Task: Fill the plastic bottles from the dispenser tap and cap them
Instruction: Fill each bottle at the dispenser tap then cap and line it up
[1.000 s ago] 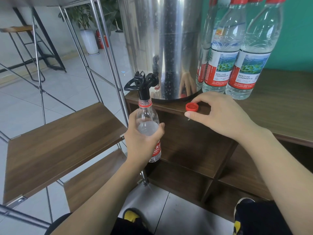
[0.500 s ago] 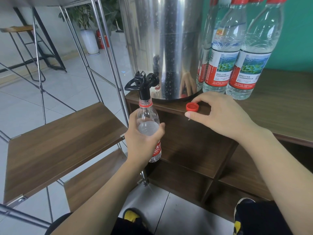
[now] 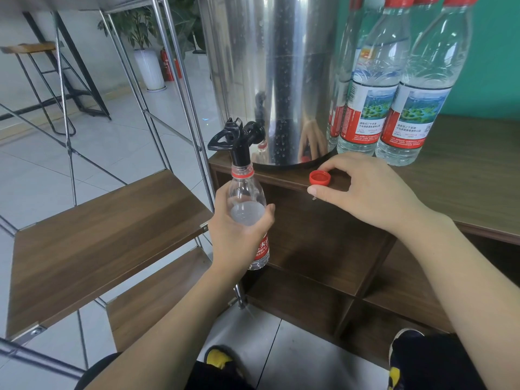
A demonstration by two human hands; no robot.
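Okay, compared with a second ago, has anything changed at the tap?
Nothing visibly moved. The left hand still grips the clear plastic bottle under the black dispenser tap; the right hand still rests by the red screw cap.

I am standing in what looks like an office lounge or break area. Pale glossy floor tiles [image 3: 50,175] run back to a tall bar stool [image 3: 36,80], a potted plant [image 3: 143,38] and a red fire extinguisher [image 3: 168,66]. A steel dispenser [image 3: 270,74] sits on a wood-look cabinet [image 3: 464,178] against a teal wall [image 3: 498,52], beside a metal-framed shelf [image 3: 98,232].
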